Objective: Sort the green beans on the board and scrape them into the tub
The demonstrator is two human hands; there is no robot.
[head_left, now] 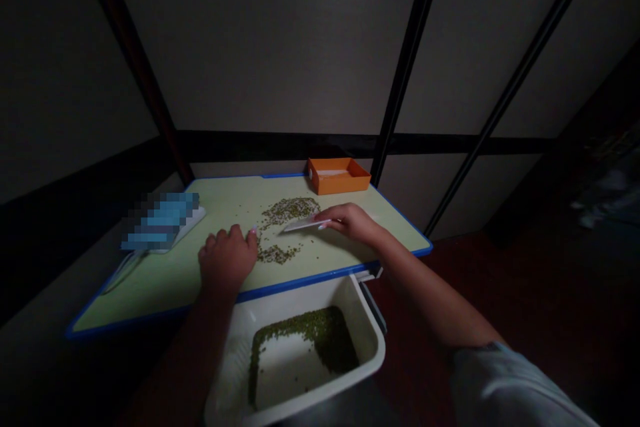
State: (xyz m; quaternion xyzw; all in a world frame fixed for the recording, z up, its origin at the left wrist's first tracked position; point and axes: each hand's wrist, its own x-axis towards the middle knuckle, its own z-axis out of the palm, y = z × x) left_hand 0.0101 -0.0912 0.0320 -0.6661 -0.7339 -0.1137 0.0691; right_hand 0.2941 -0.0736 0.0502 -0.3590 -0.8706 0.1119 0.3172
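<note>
My right hand (347, 220) pinches a thin, flat white card (300, 224) and holds it tilted over the table. The card's far edge points left, between two patches of small green beans. The larger bean pile (290, 210) spreads out behind the card. A smaller bean patch (277, 253) lies in front of it. My left hand (230, 257) rests on the table just left of the beans, fingers curled, thumb near the smaller patch. Whatever may be under those fingers is hidden. Below the table's front edge, a white bin (367, 363) contains many more green beans.
An orange open box (343, 183) stands at the table's back edge. On the left lies a blurred-out blue-screened device (165, 220) with a cable. The pale green tabletop (220, 193) has a blue rim. A panelled wall (275, 47) rises behind it.
</note>
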